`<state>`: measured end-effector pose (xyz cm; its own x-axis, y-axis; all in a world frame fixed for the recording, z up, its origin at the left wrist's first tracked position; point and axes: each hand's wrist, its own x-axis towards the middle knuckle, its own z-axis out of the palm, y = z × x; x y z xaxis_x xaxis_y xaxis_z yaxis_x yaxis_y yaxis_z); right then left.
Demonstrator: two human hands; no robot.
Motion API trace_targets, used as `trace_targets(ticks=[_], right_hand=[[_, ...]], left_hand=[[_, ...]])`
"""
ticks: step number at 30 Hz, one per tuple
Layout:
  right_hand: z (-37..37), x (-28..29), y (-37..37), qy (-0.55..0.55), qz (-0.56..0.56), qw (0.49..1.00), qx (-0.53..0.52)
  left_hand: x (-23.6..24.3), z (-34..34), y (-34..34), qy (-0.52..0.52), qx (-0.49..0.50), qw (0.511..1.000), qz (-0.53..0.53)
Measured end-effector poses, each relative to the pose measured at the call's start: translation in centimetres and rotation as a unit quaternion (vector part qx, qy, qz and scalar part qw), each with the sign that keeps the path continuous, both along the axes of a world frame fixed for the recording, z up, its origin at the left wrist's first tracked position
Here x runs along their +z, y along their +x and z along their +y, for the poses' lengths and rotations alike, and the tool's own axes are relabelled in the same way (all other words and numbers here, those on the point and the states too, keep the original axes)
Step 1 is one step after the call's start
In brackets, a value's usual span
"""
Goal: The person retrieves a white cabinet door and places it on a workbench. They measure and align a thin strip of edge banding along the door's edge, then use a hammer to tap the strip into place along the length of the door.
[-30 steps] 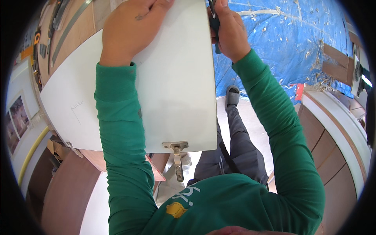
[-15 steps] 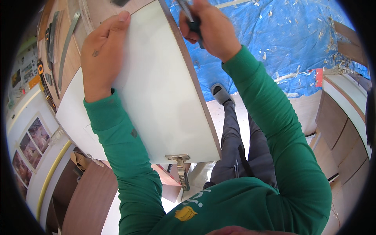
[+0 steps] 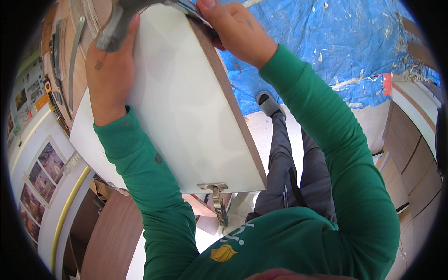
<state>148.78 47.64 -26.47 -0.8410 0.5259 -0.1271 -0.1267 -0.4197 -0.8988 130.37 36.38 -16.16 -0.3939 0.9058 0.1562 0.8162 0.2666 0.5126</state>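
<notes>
A white panel with a brown wood-look edge lies in front of me. My left hand rests along its left side, thumb and fingers closed together at the far end. The grey metal head of a hammer hides most of those fingers, and what they hold cannot be made out. My right hand is closed round the hammer's handle beyond the panel's right edge. A metal cabinet hinge is fixed at the panel's near edge, its arm pointing toward me.
Metal strips and a tape measure lie on the wooden surface at the left. A blue sheet with scattered scraps covers the floor beyond. Brown panels stand at the right, and a cabinet at the lower left.
The hammer has swung left and nearer, its head now in front of my left fingers. My right hand has moved slightly left; my left hand has shifted a little left and toward me.
</notes>
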Motion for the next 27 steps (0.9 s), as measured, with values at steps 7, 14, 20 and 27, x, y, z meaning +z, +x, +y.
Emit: trace_targets(ticks=[7, 14, 20, 27], right_hand=[[-1.9, 1.4, 4.7, 0.002, 0.018, 0.998, 0.053], [-4.9, 0.6, 8.6, 0.035, 0.051, 0.994, 0.088], [-10.3, -1.5, 12.2, 0.09, 0.082, 0.992, 0.026], [-13.4, -1.5, 16.6, 0.068, 0.082, 0.99, 0.091]], left_hand=[[0.9, -0.1, -0.4, -0.064, 0.063, 0.984, -0.155], [1.1, 0.8, 0.4, -0.096, 0.117, 0.984, -0.093], [1.3, 0.9, 1.2, -0.093, 0.125, 0.987, -0.046], [1.1, 0.6, 0.6, -0.08, 0.109, 0.99, -0.048]])
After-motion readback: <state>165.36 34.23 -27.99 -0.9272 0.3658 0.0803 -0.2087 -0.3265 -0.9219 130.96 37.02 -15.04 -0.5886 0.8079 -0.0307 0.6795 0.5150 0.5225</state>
